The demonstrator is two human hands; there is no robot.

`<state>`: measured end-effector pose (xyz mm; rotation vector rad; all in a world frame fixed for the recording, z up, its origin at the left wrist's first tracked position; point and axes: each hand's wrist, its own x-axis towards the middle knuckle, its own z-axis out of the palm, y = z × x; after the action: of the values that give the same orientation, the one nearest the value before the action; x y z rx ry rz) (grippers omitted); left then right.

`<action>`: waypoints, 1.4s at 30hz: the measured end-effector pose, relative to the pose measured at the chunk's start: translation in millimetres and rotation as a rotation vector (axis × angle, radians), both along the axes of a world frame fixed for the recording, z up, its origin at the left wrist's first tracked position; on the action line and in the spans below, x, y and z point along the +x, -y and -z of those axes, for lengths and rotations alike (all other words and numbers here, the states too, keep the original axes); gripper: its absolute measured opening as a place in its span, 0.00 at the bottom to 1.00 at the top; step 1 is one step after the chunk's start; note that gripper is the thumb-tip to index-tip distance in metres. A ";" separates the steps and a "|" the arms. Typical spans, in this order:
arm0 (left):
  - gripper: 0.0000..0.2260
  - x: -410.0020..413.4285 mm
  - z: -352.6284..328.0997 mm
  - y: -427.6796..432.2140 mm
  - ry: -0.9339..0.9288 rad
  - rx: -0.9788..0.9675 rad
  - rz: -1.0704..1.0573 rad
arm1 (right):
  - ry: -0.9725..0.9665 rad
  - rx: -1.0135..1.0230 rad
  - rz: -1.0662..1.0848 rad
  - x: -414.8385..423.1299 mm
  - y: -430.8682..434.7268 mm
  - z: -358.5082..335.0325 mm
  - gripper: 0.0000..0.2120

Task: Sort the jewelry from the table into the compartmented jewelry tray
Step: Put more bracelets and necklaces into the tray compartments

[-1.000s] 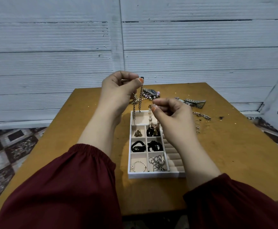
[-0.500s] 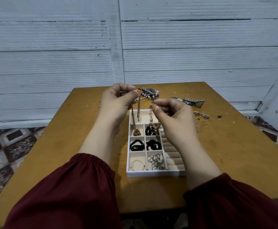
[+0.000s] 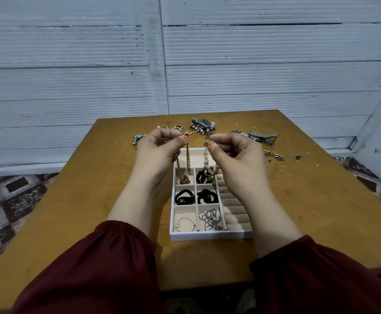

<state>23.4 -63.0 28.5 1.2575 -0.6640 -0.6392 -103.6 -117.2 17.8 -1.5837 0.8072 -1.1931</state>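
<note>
A white compartmented jewelry tray [image 3: 207,235] lies on the wooden table [image 3: 89,200] in front of me. My left hand [image 3: 160,150] pinches a gold chain [image 3: 187,159] that hangs down, its lower end piled in the tray's upper left square compartment. My right hand [image 3: 232,152] pinches a pale beaded strand [image 3: 205,158] hanging over the compartment to the right, which holds black pieces. Other compartments hold black hair ties [image 3: 185,197], metal rings [image 3: 209,219] and a thin bracelet [image 3: 185,224].
Loose jewelry lies beyond my hands: a watch [image 3: 204,122] with pink beads, a metal watch band [image 3: 262,137], a blue beaded piece [image 3: 137,139], small chain bits [image 3: 274,154]. A white corrugated wall stands behind the table. Patterned floor shows at left.
Both hands have lowered toward the tray with their strands. The gold chain's end has settled into the upper left compartment.
</note>
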 end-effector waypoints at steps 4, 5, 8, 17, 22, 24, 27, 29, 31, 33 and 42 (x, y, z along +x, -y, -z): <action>0.06 -0.9 2.5 -2.4 0.007 0.021 0.010 | -0.001 -0.017 0.008 -1.7 -0.4 -1.0 0.09; 0.06 -0.6 3.4 -2.5 -0.002 0.024 0.011 | 0.002 -0.018 0.008 -1.8 -0.4 -1.0 0.09; 0.06 2.1 7.8 -1.5 0.037 0.051 -0.002 | 0.009 -0.021 0.005 -1.9 -1.1 -2.0 0.09; 0.05 -0.6 13.8 -3.6 0.102 0.089 -0.003 | 0.019 -0.014 0.000 -3.2 -3.0 -3.1 0.09; 0.05 8.2 24.3 -3.4 0.102 0.174 0.011 | 0.025 -0.011 -0.003 -4.1 -3.1 -3.7 0.09; 0.04 10.3 28.1 -3.1 0.078 0.197 0.012 | 0.025 -0.015 0.002 -4.7 -3.2 -3.8 0.10; 0.04 14.1 33.8 -3.2 0.124 0.244 0.007 | 0.018 -0.021 0.005 -5.1 -3.6 -4.1 0.10; 0.05 16.5 38.2 -3.3 0.136 0.265 0.000 | 0.018 -0.013 0.005 -5.3 -4.1 -4.7 0.10; 0.06 17.3 41.6 -3.6 0.174 0.278 -0.002 | 0.020 -0.009 0.006 -5.6 -4.5 -5.0 0.10; 0.07 19.5 46.1 -1.6 0.247 0.294 -0.016 | 0.019 -0.008 0.008 -6.2 -4.9 -5.2 0.10; 0.12 30.8 58.1 5.2 0.603 0.418 0.008 | 0.024 -0.002 0.015 -6.9 -3.6 -4.3 0.10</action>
<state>54.2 -68.3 -29.6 1.8676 -1.0652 -0.4083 -110.5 -113.6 22.1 -1.5643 0.8034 -1.2219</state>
